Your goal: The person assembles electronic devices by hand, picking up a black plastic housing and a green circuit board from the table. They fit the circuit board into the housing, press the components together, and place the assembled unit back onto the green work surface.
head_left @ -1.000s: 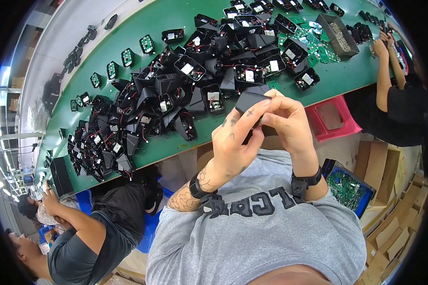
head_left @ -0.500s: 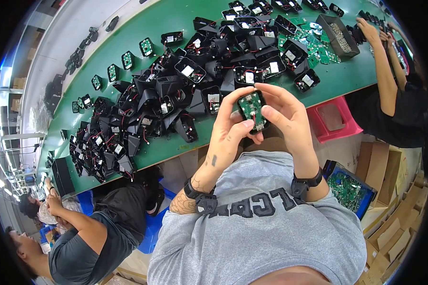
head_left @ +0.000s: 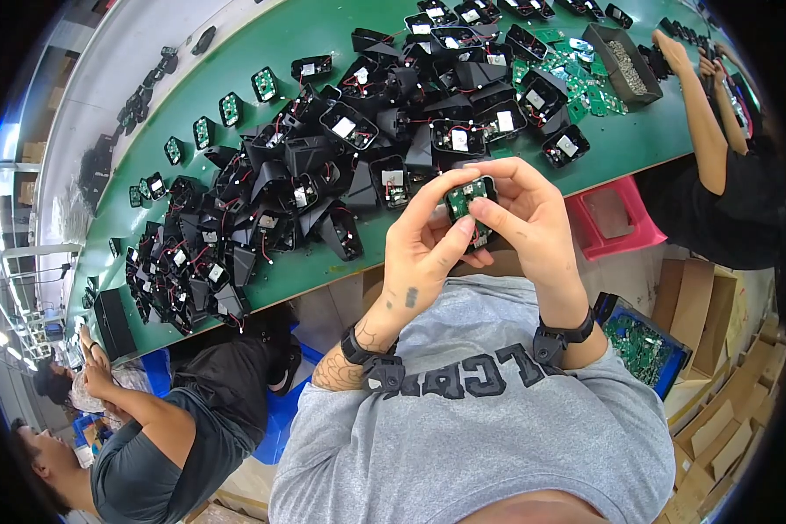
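Where the left hand grips from nine o'clock, its thumb lies on the green circuit board, seated in a black housing clamped between both hands; the right hand holds from three o'clock, thumb mid-board.

The circuit-board unit blocks the gap between my left hand and right hand, and past them a heap of black casings bars low passage from nine round to twelve o'clock. Toward two, beyond a lone casing, I could pass over green tabletop as far as a co-worker's arm; at eight, a narrow front strip runs below the heap.
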Tool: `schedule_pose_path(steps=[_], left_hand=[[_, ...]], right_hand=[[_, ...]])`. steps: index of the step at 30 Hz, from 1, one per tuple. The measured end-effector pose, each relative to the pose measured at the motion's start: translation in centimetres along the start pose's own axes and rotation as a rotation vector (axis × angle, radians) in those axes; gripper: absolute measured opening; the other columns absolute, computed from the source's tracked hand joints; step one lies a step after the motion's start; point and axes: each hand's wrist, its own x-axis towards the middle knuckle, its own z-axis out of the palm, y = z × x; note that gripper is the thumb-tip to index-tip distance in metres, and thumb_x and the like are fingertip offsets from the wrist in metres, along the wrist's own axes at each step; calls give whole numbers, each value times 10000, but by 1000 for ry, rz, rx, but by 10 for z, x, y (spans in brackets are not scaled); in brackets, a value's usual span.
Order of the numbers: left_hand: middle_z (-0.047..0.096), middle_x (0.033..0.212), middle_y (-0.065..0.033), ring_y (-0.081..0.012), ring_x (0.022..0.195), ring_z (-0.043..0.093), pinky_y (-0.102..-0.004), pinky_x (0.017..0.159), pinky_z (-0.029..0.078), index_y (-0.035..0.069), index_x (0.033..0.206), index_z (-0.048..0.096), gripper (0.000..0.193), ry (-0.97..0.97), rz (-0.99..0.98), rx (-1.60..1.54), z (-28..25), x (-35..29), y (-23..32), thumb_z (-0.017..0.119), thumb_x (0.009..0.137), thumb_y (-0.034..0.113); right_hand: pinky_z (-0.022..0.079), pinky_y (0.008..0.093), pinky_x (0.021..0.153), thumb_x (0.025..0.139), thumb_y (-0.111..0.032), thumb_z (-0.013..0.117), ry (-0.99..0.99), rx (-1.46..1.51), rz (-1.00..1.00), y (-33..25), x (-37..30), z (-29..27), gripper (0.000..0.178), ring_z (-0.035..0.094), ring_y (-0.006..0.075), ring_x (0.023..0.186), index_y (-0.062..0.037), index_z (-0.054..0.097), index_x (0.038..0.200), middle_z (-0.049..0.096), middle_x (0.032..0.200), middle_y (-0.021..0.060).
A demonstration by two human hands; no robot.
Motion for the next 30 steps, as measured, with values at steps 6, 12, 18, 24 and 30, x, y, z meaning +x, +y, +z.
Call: schedule_pose_path(steps=[6,12,18,24,30], left_hand=[[558,1076,-123,-182,738,644,-274,631,563,80,1346,369,446,1,33,-19,-6,0,-7,490,917,79],[556,1078,-179,-250,759,660,-320,677,573,84,1360,324,530,-47,-109,-143,-14,0,1,470,851,78],[546,1153,-243,-327,854,656,-390,728,578,95,1388,258,629,2,-66,-93,-12,2,4,471,796,76],[472,1269,-254,-323,1116,549,-430,900,504,115,1416,195,625,44,51,-95,-6,3,3,460,852,58],[436,1273,-146,-212,1132,506,-378,941,464,100,1419,191,623,-1,63,-114,-7,1,-2,500,889,-4]], right_hand=[[477,257,797,846,-6,607,-88,16,42,9,7,-9,307,593,120,909,9,533,1144,612,1032,85],[483,276,820,880,-98,587,-95,113,133,7,7,-14,368,602,143,949,14,507,1222,621,1051,108],[467,325,875,811,-22,637,124,-221,-288,10,-1,-12,272,567,199,1038,24,597,1076,598,1065,110],[456,335,756,579,-18,780,56,-745,-672,1,-1,-11,299,570,238,872,-34,686,862,618,827,64],[465,302,719,626,11,754,161,-899,-766,6,1,-8,230,570,202,828,-40,705,845,596,809,50]])
